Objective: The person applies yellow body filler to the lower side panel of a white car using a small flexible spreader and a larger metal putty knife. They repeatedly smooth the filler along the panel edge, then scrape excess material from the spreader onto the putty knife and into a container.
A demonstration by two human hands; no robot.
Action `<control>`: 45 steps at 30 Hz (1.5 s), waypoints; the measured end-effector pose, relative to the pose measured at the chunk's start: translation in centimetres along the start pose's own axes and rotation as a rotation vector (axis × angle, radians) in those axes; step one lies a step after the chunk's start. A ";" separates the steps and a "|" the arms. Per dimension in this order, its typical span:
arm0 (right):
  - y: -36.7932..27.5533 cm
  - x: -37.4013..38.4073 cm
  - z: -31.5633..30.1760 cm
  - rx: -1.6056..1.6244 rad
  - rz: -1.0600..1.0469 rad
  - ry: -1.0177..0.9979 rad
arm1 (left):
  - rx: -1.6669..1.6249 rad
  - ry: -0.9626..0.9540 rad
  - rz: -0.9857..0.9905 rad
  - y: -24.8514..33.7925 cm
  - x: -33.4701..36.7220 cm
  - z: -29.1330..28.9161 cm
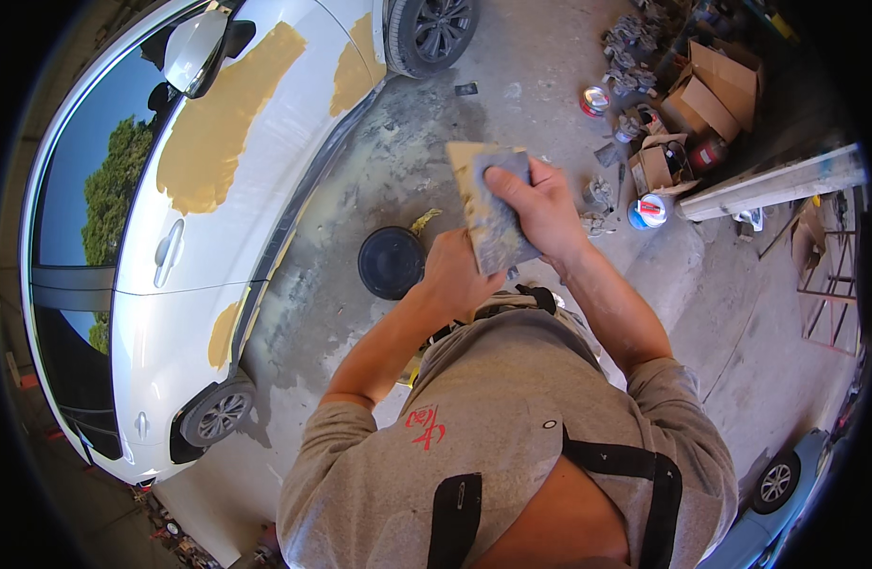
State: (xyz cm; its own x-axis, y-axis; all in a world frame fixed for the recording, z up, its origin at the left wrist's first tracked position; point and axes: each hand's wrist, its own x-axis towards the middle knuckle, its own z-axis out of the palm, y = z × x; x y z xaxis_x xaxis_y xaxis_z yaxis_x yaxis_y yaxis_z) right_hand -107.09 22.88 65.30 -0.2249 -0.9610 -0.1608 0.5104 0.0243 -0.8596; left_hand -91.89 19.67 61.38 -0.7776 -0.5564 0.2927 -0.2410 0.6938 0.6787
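White car (pixel 237 180) on the left, standing on the concrete floor (pixel 550 76). Tan filler patches (pixel 223 123) spread over door and fender, seemingly not yet sanded smooth, so most work probably left. Black round lid (pixel 390 262) on the floor beside it. Sanding board (pixel 490 204) held up before the chest. Right hand (pixel 540 204) pressing grey sandpaper on its face with closed fingers; left hand (pixel 452 275) gripping the lower edge from below.

A stained concrete floor (pixel 408 142) was lit by daylight; a white car (pixel 256 161) was parked alongside.
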 end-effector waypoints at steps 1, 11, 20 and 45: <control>0.0 0.0 0.1 -0.037 0.002 -0.036 | -0.063 -0.029 -0.030 -0.1 0.0 -0.1; -1.3 1.5 0.2 0.340 0.093 0.207 | -0.101 0.398 0.070 0.1 0.6 2.5; -2.3 0.8 0.0 0.067 0.133 -0.114 | -0.103 0.162 0.227 -1.2 0.4 1.8; 2.8 2.9 -0.8 0.490 0.221 0.023 | -1.249 0.219 -0.459 -4.1 1.4 -4.7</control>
State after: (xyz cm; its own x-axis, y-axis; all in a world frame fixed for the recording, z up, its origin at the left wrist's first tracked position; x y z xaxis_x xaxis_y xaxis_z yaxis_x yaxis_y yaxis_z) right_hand -106.96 20.34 62.08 -0.0834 -0.9411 -0.3276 0.8738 0.0890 -0.4780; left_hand -89.33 13.93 62.18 -0.6343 -0.7662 -0.1033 0.3246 -0.3852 0.8639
